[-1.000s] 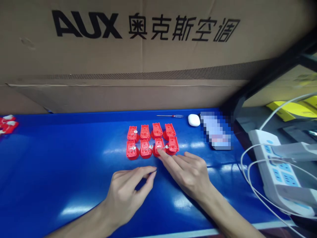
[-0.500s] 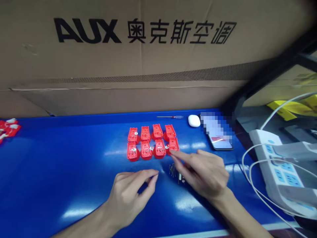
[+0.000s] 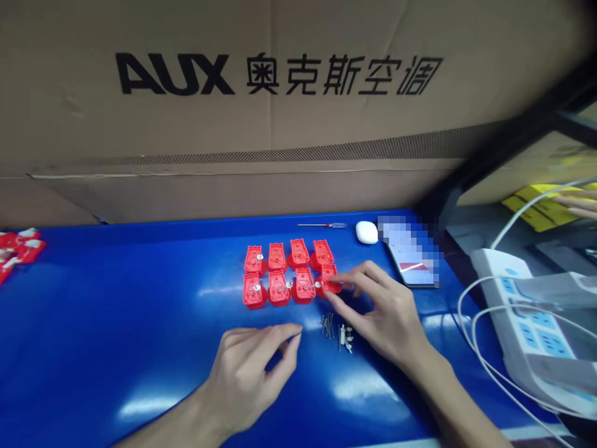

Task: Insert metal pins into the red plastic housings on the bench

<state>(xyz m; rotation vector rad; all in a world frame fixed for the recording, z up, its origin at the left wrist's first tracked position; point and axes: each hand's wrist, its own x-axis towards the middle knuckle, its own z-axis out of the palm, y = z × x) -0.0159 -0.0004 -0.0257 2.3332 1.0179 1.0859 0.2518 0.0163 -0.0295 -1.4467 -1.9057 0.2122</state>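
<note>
Handling the near row's right-end red part (image 3: 330, 274) on the bench (image 3: 140, 323) looks like the step in hand. Right hand (image 3: 389, 314) has thumb and fingers spread at it; contact unclear. Left hand (image 3: 254, 370) waits nearer, thumb and forefinger tips together, nothing visible between. Metal pins (image 3: 329, 325) and small white pieces (image 3: 342, 336) lie just below. Next move probably calls for fine fingertip placement without knocking neighbouring red parts (image 3: 278, 289).
</note>
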